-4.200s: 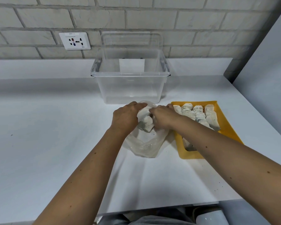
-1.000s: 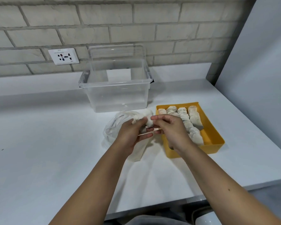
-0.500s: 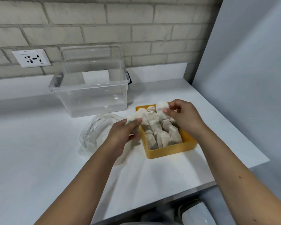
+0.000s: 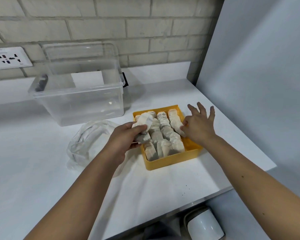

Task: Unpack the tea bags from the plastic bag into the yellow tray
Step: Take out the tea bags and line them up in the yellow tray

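The yellow tray [image 4: 171, 162] sits on the white counter, filled with rows of pale tea bags [image 4: 164, 134]. My left hand [image 4: 123, 137] grips a small bunch of tea bags [image 4: 144, 123] over the tray's left edge. My right hand [image 4: 197, 125] hovers over the tray's right side with fingers spread, its fingertips touching the right row of tea bags. The crumpled clear plastic bag [image 4: 87, 142] lies left of the tray, next to my left wrist; whether anything is still inside it cannot be made out.
A clear plastic storage box [image 4: 80, 99] stands behind the bag, its lid leaning against the brick wall. A wall socket [image 4: 9, 58] is at the left. A grey panel [image 4: 267, 66] borders the counter on the right. A white round object [image 4: 204, 226] sits below the counter's front edge.
Both hands left the plastic bag and moved right to the tray. My right hand let go of its tea bag and opened. My left hand carried a bunch of tea bags over the tray.
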The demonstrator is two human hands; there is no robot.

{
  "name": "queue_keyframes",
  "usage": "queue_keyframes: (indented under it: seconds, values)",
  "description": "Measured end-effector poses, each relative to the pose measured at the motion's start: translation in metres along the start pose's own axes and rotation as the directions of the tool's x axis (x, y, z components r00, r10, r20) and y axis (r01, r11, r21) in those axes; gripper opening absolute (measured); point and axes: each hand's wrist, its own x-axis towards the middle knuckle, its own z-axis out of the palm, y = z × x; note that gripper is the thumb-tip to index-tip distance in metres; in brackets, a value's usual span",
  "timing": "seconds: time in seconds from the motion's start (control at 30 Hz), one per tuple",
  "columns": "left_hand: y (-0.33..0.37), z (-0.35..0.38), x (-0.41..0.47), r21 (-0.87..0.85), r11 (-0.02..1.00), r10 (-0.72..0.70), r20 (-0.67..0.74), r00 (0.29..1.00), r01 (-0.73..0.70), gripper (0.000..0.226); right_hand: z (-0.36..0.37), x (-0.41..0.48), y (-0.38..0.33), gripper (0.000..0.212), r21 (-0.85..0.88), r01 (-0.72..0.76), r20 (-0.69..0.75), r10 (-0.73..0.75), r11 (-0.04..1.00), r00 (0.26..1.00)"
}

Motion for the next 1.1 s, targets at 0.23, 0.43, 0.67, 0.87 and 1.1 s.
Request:
queue_keyframes:
  seconds: [0.23, 0.43, 0.67, 0.87, 1.1]
  values:
    - [-0.002, 0.001, 0.004, 0.051, 0.998, -0.026, -0.025, 0.999, 0.028, 0.057, 0.011, 0.006, -0.009, 0.026, -0.031, -0.084, -0.043, 0.083, 0.996, 0.996]
    - [0.000, 0.005, 0.000, 0.027, 0.999, -0.026, 0.000, 1.000, 0.026, 0.033, 0.015, 0.008, -0.012, 0.026, -0.134, -0.080, -0.064, 0.072, 0.988, 0.995]
    - [0.001, 0.003, 0.003, 0.003, 1.000, -0.029, -0.012, 1.000, 0.029, 0.023, 0.014, 0.013, -0.014, 0.028, -0.076, -0.092, 0.000, 0.092, 0.993, 0.996]
    - [0.001, 0.004, 0.003, 0.032, 0.999, -0.004, 0.029, 1.000, 0.004, 0.021, 0.004, 0.007, -0.018, 0.035, 0.096, -0.026, -0.190, 0.044, 0.995, 0.981]
    - [0.005, 0.016, -0.002, 0.050, 0.999, 0.010, 0.161, 0.987, -0.019, 0.020, -0.040, -0.009, -0.056, 0.018, 0.792, 0.040, 0.018, -0.090, 0.609, 0.996]
